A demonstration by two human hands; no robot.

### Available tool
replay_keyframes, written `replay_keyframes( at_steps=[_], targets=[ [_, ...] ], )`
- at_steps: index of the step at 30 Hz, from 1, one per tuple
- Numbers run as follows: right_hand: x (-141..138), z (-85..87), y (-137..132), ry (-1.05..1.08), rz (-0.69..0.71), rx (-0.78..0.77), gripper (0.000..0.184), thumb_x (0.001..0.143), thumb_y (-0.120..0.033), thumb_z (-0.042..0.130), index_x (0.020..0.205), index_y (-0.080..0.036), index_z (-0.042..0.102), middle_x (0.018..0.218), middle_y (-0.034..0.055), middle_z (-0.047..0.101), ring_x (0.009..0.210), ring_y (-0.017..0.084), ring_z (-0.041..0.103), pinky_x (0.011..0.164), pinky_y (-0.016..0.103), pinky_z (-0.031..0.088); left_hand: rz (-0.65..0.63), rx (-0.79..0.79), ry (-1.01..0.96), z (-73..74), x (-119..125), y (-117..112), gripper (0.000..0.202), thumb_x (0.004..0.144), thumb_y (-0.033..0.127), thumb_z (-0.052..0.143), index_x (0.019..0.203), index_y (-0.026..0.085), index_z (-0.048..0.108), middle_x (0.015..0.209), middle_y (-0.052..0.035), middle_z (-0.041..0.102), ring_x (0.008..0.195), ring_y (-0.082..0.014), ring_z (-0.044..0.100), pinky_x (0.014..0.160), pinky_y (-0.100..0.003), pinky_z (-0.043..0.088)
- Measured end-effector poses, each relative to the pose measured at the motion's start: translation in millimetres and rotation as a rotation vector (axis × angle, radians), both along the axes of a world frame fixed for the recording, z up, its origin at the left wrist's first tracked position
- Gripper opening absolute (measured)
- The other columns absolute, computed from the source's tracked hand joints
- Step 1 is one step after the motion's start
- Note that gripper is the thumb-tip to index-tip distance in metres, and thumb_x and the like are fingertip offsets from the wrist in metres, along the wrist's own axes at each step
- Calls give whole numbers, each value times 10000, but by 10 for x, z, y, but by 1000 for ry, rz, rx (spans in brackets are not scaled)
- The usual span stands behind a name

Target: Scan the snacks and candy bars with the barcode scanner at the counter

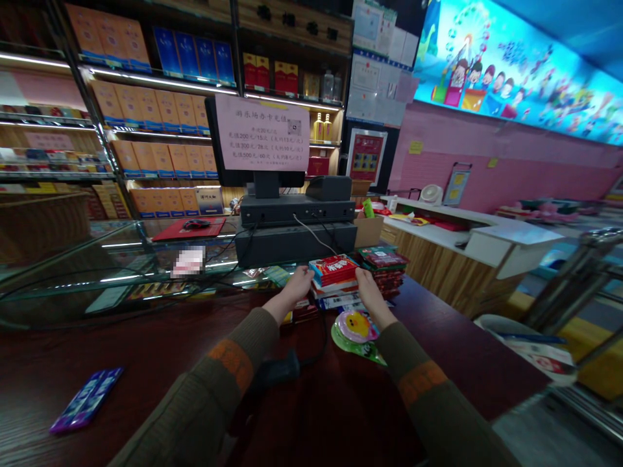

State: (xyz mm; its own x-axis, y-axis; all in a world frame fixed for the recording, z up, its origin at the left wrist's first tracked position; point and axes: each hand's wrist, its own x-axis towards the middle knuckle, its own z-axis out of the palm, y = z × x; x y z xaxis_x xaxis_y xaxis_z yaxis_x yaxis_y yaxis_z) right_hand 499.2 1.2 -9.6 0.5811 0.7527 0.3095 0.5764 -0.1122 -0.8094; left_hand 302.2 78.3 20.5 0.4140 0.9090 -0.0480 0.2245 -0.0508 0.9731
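A stack of snack packets (pixel 333 277) with a red and blue top packet stands on the dark wood counter (pixel 462 337). My left hand (pixel 298 287) presses against its left side, and my right hand (pixel 370 290) grips its right side. Just behind the right hand sits a second stack of dark red packets (pixel 384 266). Below my hands lies a round duck-printed packet (pixel 357 327) on a green backing. A black barcode scanner (pixel 277 371) rests under my left forearm, and a purple-blue packet (pixel 86 400) lies far to the left.
A black till terminal (pixel 296 209) with a paper price sign (pixel 261 133) stands behind the stacks, beside a cardboard box (pixel 368 231). A glass display case (pixel 97 266) runs along the left. Goods shelves fill the back wall. A white-topped counter (pixel 467 224) and metal railing (pixel 569 285) stand to the right.
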Motion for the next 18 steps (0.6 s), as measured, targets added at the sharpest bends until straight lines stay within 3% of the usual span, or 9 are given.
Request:
replay_keyframes(
  at_steps=[4,8,12,18],
  targets=[
    [-56,129,20,-12,-39,-12,614,999,-471,281,1457,-100,454,1405,196,591,1319,279,540,1100,377,377,18,-1,-7,-41,-12,33,474,938,392,515,1355,165,499,1217,-151,701,1077,-229,669,911,-341,512],
    [-150,261,100,-63,-43,-136,685,1007,-486,281,1535,-51,325,1478,247,505,1359,317,506,1137,414,330,3,-8,-12,-54,-3,27,433,947,392,510,1319,171,525,1210,-137,705,1078,-220,667,932,-340,504],
    [-189,288,154,-75,-63,-186,655,1011,-485,271,1495,-61,393,1412,259,562,1309,343,545,1118,462,339,-15,-28,-27,-45,10,33,384,956,397,508,1277,188,545,1199,-120,711,1061,-211,675,908,-319,512],
    [-207,248,158,-112,-24,-203,594,1010,-474,294,1409,-90,509,1352,207,626,1276,301,571,1078,399,381,14,-65,-56,-77,-46,141,351,966,398,490,1248,193,532,1232,-131,698,1063,-219,677,866,-316,523]
  ],
)
